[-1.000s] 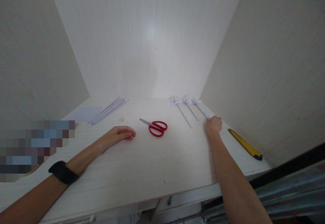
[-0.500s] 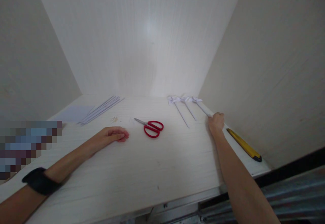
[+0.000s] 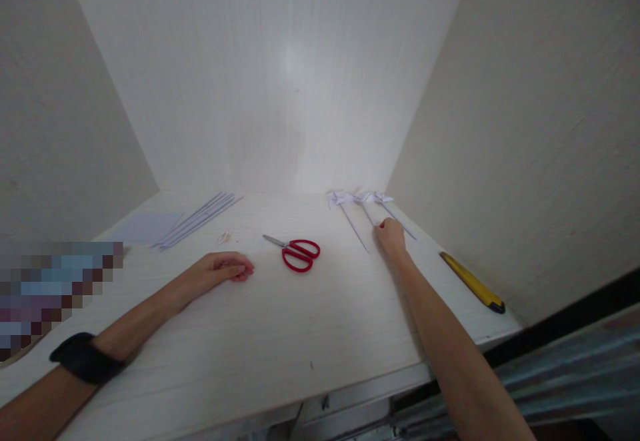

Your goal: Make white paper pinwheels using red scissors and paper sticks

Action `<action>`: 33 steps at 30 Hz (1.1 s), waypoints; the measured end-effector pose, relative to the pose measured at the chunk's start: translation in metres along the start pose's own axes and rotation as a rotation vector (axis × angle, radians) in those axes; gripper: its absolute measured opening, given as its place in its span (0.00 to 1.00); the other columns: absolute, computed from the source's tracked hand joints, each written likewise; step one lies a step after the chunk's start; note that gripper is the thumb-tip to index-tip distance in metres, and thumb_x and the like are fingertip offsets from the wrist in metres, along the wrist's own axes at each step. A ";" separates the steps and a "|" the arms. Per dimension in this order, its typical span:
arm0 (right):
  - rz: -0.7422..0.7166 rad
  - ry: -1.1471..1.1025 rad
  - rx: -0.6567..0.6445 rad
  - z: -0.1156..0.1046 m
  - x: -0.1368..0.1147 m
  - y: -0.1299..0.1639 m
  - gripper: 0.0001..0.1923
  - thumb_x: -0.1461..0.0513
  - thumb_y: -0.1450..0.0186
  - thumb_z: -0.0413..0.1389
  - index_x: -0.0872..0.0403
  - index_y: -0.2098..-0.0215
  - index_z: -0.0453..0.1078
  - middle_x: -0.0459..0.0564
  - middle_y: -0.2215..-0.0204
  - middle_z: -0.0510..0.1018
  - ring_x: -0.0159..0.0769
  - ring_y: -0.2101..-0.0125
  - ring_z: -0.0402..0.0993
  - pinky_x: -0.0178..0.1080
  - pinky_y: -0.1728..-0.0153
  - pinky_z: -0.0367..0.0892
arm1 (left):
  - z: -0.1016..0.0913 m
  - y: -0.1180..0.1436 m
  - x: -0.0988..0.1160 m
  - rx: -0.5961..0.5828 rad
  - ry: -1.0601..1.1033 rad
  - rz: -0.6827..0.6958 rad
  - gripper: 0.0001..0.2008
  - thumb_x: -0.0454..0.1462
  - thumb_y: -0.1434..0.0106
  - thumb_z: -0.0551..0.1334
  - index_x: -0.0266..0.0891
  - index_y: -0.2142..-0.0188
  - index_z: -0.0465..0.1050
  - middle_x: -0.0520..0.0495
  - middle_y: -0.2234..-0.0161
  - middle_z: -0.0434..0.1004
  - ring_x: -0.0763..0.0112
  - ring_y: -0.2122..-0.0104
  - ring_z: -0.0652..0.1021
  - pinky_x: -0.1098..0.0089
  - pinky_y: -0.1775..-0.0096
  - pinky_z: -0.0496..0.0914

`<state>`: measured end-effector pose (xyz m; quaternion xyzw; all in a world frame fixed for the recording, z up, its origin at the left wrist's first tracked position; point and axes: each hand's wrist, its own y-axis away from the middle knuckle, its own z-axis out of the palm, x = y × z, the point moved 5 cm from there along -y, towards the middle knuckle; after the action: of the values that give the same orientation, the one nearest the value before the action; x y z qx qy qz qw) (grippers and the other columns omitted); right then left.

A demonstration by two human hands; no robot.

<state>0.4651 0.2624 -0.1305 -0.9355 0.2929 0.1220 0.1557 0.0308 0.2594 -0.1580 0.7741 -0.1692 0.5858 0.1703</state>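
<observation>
Your right hand (image 3: 391, 236) sits curled at the bottom end of the middle paper pinwheel (image 3: 367, 209) – you cannot tell if it pinches the stick. Two more pinwheels lie just beside it, one on each side. A quick pull could bump them or bend the thin stick. Your left hand (image 3: 223, 268) rests loosely curled, holding nothing, with the red scissors (image 3: 298, 254) near its fingertips – mind the blades.

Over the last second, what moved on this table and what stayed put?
The right hand slid left from the rightmost pinwheel's stick to the middle pinwheel's stick. The left hand stayed flat on the table; scissors and yellow knife look unmoved.
</observation>
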 end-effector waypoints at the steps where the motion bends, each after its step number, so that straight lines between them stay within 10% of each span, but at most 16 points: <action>1: 0.002 0.006 0.003 -0.001 0.001 0.000 0.13 0.64 0.35 0.51 0.63 0.57 0.74 0.64 0.56 0.78 0.46 0.53 0.75 0.38 0.57 0.67 | 0.000 0.000 0.000 0.007 0.006 0.007 0.11 0.44 0.48 0.67 0.41 0.68 0.80 0.48 0.68 0.81 0.67 0.67 0.78 0.68 0.59 0.72; 9: -0.078 0.067 0.063 -0.018 -0.018 0.011 0.18 0.60 0.33 0.52 0.64 0.49 0.68 0.67 0.46 0.71 0.48 0.46 0.69 0.40 0.50 0.63 | 0.002 -0.001 0.001 -0.022 -0.040 0.007 0.13 0.45 0.47 0.66 0.39 0.67 0.78 0.48 0.66 0.82 0.65 0.65 0.78 0.64 0.56 0.72; 17: -0.146 0.100 -0.131 0.002 -0.057 0.033 0.16 0.56 0.37 0.57 0.60 0.57 0.73 0.64 0.57 0.79 0.48 0.54 0.76 0.40 0.59 0.68 | 0.001 -0.005 -0.004 -0.050 0.001 0.027 0.12 0.44 0.47 0.67 0.39 0.67 0.79 0.48 0.68 0.81 0.67 0.67 0.78 0.66 0.57 0.72; 33: -0.071 0.140 -0.076 0.001 -0.046 0.028 0.15 0.64 0.34 0.50 0.62 0.54 0.73 0.66 0.54 0.77 0.49 0.52 0.75 0.42 0.57 0.69 | 0.002 -0.010 -0.009 -0.041 0.034 0.025 0.13 0.43 0.51 0.68 0.37 0.69 0.78 0.47 0.69 0.81 0.68 0.68 0.78 0.66 0.59 0.72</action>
<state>0.4120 0.2637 -0.1229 -0.9567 0.2650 0.0618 0.1032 0.0352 0.2675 -0.1676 0.7583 -0.1880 0.5973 0.1813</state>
